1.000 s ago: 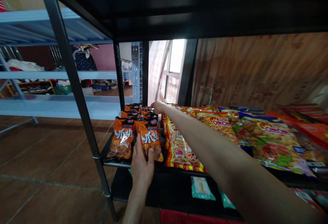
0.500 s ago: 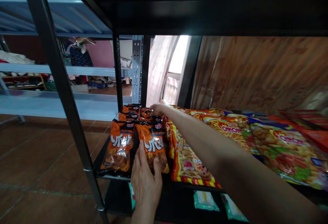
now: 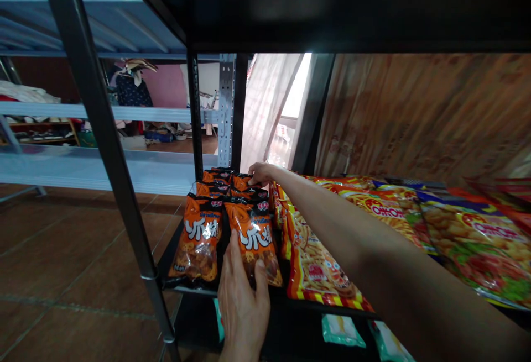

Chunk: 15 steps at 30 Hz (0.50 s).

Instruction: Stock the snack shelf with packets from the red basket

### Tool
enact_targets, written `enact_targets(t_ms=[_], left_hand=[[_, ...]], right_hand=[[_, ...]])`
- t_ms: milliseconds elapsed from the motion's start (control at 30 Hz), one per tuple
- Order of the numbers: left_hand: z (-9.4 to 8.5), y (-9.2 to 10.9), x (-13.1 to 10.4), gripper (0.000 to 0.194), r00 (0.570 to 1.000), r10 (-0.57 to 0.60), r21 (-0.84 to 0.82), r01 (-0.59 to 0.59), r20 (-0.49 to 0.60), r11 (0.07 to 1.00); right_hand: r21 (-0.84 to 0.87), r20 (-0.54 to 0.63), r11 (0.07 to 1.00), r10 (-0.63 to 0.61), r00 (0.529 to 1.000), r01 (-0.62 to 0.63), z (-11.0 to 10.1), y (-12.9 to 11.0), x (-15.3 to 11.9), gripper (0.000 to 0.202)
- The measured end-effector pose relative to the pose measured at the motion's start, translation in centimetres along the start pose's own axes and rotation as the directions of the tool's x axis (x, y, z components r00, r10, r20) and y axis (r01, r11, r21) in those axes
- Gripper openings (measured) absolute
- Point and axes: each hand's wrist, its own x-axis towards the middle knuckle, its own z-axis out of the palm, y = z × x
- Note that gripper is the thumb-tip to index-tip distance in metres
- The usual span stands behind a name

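Observation:
My left hand [image 3: 244, 301] rests against the lower front of an orange-and-black snack bag [image 3: 259, 240], its fingers stretched out and thumb apart. Left of it stands a matching snack bag [image 3: 199, 240], with more of the same kind in rows behind. My right hand [image 3: 261, 173] reaches across to the back of the right-hand row. Its bent fingers are at the top of a rear orange snack bag [image 3: 241, 183] and look closed on it, though the fingertips are partly hidden.
Red-and-yellow snack bags [image 3: 317, 262] and larger bags [image 3: 477, 240] fill the shelf to the right. Small green-and-white packets [image 3: 342, 330] lie on the shelf below. A dark post [image 3: 110, 146] stands at left, with the upper shelf [image 3: 332, 19] overhead.
The view has shifted slightly, so the shelf sits a little further right. My right hand has risen slightly over the rear bags. The left hand remains against the front bag.

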Motion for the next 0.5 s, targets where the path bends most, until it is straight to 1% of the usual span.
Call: enact_targets(t_ms=[100,200,333,500], left_hand=[[0.26,-0.13,-0.08,0.060,1.000,0.015,0.000,-0.015,-0.022,1.000],[0.37,-0.23,-0.11,0.060,0.999,0.028,0.002,-0.028,-0.019,1.000],[0.34,-0.08,-0.05,0.060,1.000,0.002,0.006,-0.002,-0.016,1.000],[0.32,0.23,0.04,0.059,1.000,-0.011,0.020,0.011,0.000,1.000]], right_hand=[[0.023,-0.008,1.000,-0.005,1.000,0.005,-0.13,-0.02,0.24,0.029],[0.008,-0.039,1.000,-0.014,0.999,0.014,-0.38,-0.10,0.54,0.026],[-0.066,-0.118,0.997,-0.038,0.992,0.030,-0.39,-0.34,0.72,0.026],[-0.163,-0.190,0.986,-0.077,0.979,0.046,0.41,-0.73,0.52,0.026]])
